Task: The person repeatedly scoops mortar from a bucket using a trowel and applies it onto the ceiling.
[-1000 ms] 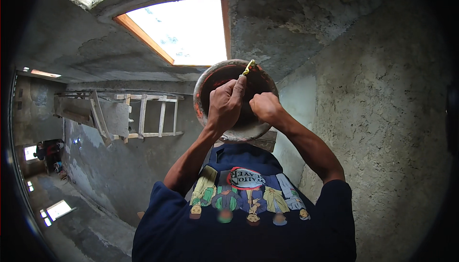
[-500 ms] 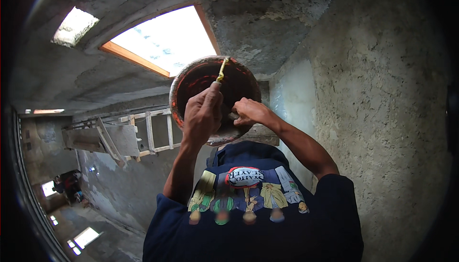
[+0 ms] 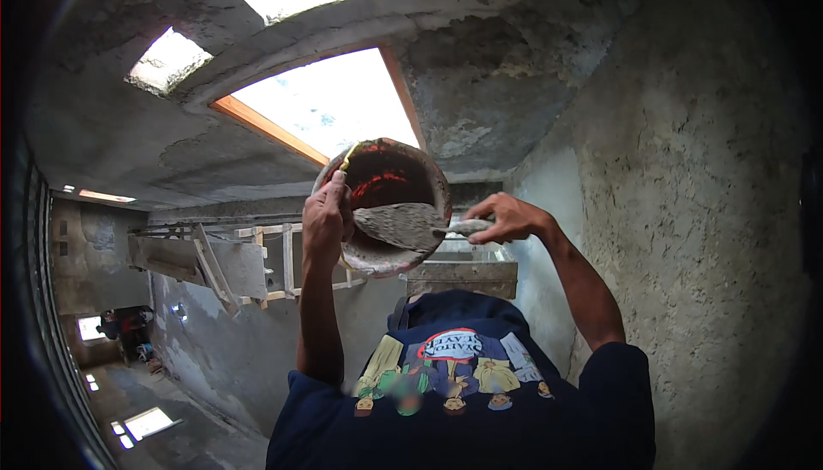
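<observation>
My left hand (image 3: 326,217) grips the yellow handle (image 3: 350,156) of a round bucket (image 3: 390,146) at its left rim. Grey, mortar-crusted walls and a reddish inside show on the tilted bucket, whose mouth faces me. Across that mouth lies a trowel (image 3: 401,223), its blade covered with wet grey mortar. Closed around the trowel's crusted handle (image 3: 467,227), my right hand (image 3: 507,217) is just outside the bucket's right rim. The bucket's bottom is partly hidden by the blade.
Close on my right rises a rough plastered wall (image 3: 677,230). A wooden-framed window opening (image 3: 334,101) is ahead. To the left are a wooden ladder-like frame (image 3: 290,257) and boards (image 3: 236,269). A wooden plank (image 3: 463,280) lies below the bucket.
My right hand has come out of the bucket to the right, bringing up the trowel loaded with mortar. My left hand and the bucket have shifted left and lower in view.
</observation>
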Available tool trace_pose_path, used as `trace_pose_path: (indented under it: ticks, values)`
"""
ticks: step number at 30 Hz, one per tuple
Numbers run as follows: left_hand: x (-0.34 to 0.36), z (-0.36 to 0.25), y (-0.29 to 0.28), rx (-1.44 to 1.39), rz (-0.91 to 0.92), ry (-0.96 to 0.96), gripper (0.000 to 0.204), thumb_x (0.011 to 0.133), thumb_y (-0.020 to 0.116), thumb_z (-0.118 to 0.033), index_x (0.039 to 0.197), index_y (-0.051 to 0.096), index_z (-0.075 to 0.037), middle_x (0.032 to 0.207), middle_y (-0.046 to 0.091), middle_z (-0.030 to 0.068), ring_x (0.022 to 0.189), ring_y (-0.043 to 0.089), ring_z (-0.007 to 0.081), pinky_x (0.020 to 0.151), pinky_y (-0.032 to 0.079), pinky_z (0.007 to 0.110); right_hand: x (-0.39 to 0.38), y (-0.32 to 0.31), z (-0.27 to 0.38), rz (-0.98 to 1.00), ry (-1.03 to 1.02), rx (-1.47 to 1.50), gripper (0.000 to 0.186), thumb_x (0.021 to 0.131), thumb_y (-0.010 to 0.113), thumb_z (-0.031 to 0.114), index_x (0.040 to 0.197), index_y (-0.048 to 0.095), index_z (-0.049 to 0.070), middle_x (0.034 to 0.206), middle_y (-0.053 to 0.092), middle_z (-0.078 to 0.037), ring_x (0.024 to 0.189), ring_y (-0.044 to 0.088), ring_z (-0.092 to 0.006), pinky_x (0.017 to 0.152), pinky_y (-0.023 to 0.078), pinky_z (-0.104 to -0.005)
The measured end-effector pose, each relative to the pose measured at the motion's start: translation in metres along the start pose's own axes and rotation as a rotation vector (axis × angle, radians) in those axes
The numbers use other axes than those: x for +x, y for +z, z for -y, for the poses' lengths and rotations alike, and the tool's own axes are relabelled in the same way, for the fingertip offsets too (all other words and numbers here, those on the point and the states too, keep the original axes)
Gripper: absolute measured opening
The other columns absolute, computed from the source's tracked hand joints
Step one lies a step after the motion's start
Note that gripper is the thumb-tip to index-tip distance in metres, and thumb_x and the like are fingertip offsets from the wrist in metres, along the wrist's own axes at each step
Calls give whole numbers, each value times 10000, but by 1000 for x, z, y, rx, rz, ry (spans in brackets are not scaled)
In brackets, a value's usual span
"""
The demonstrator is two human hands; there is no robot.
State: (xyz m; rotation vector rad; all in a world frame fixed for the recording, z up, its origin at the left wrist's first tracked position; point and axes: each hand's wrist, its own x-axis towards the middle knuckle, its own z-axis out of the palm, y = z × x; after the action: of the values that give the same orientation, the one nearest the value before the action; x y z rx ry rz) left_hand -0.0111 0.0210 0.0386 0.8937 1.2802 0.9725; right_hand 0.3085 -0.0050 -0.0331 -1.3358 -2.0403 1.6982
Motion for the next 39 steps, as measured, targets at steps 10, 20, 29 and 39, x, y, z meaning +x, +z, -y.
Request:
trace_pose_path:
  ticks: [10,20,29,39]
  values:
    - [21,55,-18,322,-96,-36,493,999,529,-399,632,530,-69,538,406,-53,494,366,32,436,276,245,-71,-75,-34,16,421,7,452,749,818,324,1113,722,76,737,673,-35,573,566,-95,517,474,-284]
    - [13,69,-40,626,-155,-61,602,917,624,-446,595,518,51,481,359,-6,504,342,57,458,282,320,-43,-129,-70,207,583,-111,442,771,777,368,1127,728,110,724,667,-39,596,564,-112,526,454,-309]
    - [-7,89,-58,593,-268,-81,565,908,642,-421,603,502,33,496,329,17,513,329,64,456,292,330,111,-261,-82,80,458,-86,388,838,701,469,1003,735,120,757,667,-41,582,595,-163,519,479,-352]
    - [-27,96,-54,533,-377,-110,551,930,622,-401,613,501,34,504,353,11,510,329,78,470,289,335,187,-221,-72,-72,396,-659,552,757,734,477,1056,702,14,845,714,-151,787,670,-287,696,510,-442]
